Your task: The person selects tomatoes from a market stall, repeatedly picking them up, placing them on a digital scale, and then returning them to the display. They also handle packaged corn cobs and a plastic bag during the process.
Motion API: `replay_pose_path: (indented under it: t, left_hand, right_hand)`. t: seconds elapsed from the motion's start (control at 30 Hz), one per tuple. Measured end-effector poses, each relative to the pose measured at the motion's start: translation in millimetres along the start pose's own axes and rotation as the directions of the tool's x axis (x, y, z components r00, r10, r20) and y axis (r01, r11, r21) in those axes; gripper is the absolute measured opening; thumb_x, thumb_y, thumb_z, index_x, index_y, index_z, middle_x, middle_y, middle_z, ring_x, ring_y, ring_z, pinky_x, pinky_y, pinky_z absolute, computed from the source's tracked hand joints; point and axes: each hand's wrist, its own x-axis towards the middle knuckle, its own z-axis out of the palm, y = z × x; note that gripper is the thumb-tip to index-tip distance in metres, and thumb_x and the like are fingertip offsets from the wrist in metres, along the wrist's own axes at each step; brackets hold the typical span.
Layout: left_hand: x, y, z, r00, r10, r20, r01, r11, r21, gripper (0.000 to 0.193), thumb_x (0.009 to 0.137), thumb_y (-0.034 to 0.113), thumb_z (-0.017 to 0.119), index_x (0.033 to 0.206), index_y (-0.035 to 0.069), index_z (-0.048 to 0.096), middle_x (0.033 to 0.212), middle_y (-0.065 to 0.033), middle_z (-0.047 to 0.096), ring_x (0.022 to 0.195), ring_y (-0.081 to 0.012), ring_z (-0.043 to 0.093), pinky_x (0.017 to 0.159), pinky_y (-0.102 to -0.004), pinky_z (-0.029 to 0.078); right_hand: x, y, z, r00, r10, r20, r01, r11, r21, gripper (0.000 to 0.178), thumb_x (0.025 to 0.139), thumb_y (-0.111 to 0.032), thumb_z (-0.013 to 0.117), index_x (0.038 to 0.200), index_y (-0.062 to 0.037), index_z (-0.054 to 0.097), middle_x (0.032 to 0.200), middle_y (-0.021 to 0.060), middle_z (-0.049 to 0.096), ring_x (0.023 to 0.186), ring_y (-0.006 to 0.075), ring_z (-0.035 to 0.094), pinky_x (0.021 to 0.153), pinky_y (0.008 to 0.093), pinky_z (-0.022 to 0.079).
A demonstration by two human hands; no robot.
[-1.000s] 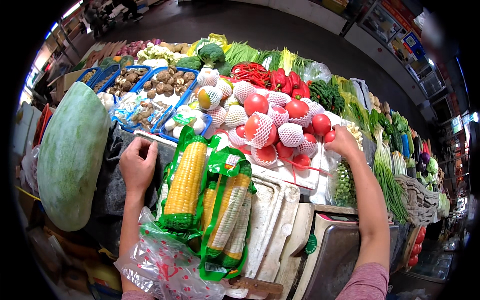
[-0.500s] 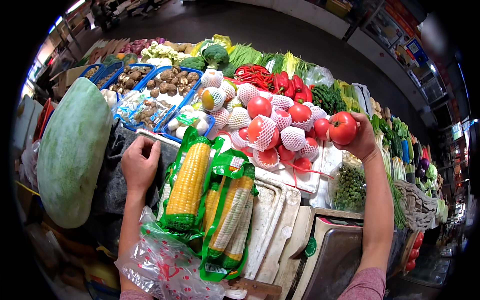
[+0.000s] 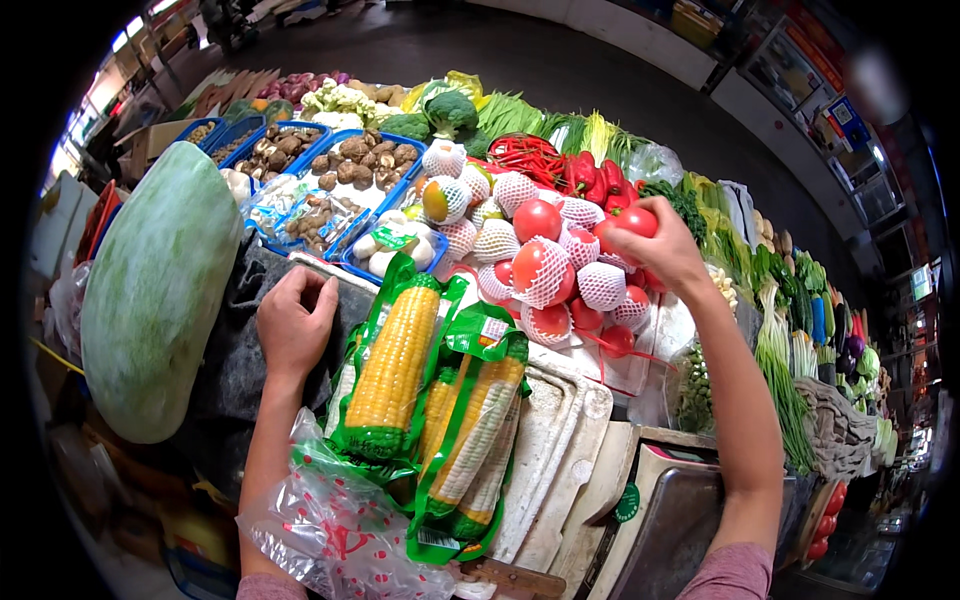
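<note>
My right hand (image 3: 668,245) is closed round a red tomato (image 3: 637,221) at the right side of a heap of tomatoes and other round fruit, many in white foam nets. One netted tomato (image 3: 541,271) lies at the front of this heap. To the left, my left hand (image 3: 298,318) is loosely curled, with nothing visible in it, over dark cloth (image 3: 235,345). Beside that forearm lie corn cobs (image 3: 392,365) in green-edged clear packs. A clear plastic bag with red marks (image 3: 345,530) lies against the left forearm.
A big pale green winter melon (image 3: 155,300) stands at the left. Blue trays (image 3: 372,208) of mushrooms are behind my left hand. Broccoli (image 3: 450,115) and red peppers (image 3: 600,180) lie farther back. A weighing scale (image 3: 670,520) and a knife (image 3: 515,577) are near the front.
My right hand has moved left and slightly farther away with the tomato, from beside the heap to over its right side. My left hand stays curled in about the same place.
</note>
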Motion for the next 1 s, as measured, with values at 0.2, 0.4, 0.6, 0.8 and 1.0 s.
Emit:
replay_pose_path:
  t: [0.2,0.4,0.6,0.8,1.0]
  left_hand:
    - [0.5,3.5,2.7,1.000,0.008,0.008,-0.007,1.000,-0.029,0.022,0.091,0.020,0.077,0.082,0.004,0.066,0.073,-0.0095,0.067,0.063,-0.0248,0.066,0.061,-0.0375,0.050]
    - [-1.3,-2.8,1.5,1.000,-0.008,0.015,0.008,0.999,-0.031,0.021,0.092,0.019,0.077,0.083,0.004,0.067,0.075,-0.0091,0.068,0.064,-0.0236,0.066,0.061,-0.0362,0.050]
    - [0.3,-1.9,3.7,1.000,-0.005,0.026,0.006,0.999,-0.036,0.020,0.092,0.018,0.077,0.084,0.003,0.067,0.075,-0.0092,0.068,0.063,-0.0228,0.066,0.062,-0.0357,0.050]
    - [-0.1,-3.0,2.5,1.000,0.000,0.019,0.000,0.999,-0.036,0.020,0.092,0.017,0.078,0.083,0.003,0.066,0.075,-0.0094,0.068,0.063,-0.0228,0.065,0.062,-0.0353,0.050]
    - [0.0,1.5,0.2,1.000,-0.001,0.017,0.002,1.000,-0.027,0.020,0.092,0.018,0.077,0.083,0.003,0.066,0.074,-0.0095,0.068,0.063,-0.0232,0.065,0.061,-0.0359,0.050]
  right_hand:
    - [10.4,21.5,19.8,0.980,-0.159,0.121,0.200,0.813,-0.548,0.070,0.082,-0.051,0.078,0.130,-0.0026,0.062,0.125,0.0206,0.066,0.113,0.0394,0.068,0.098,0.0481,0.054]
    - [32.3,68.1,-11.9,0.999,0.037,-0.007,-0.037,0.971,-0.238,0.066,0.098,-0.055,0.065,0.134,0.0003,0.066,0.121,0.0241,0.073,0.111,0.0350,0.072,0.097,0.0420,0.054]
    - [36.0,159.7,-61.2,0.974,0.163,-0.159,-0.213,0.898,-0.384,0.067,0.081,-0.029,0.076,0.139,0.0006,0.061,0.128,0.0248,0.071,0.119,0.0361,0.069,0.105,0.0429,0.052]
    - [18.8,176.7,-14.0,0.972,0.230,-0.037,-0.232,0.936,-0.266,0.080,0.067,-0.037,0.086,0.132,0.0015,0.059,0.124,0.0266,0.070,0.115,0.0383,0.070,0.099,0.0444,0.055]
    - [19.2,163.7,-13.6,0.970,0.212,-0.121,-0.243,0.889,-0.389,0.073,0.071,-0.040,0.085,0.127,0.0000,0.062,0.113,0.0206,0.073,0.107,0.0329,0.073,0.088,0.0434,0.059]
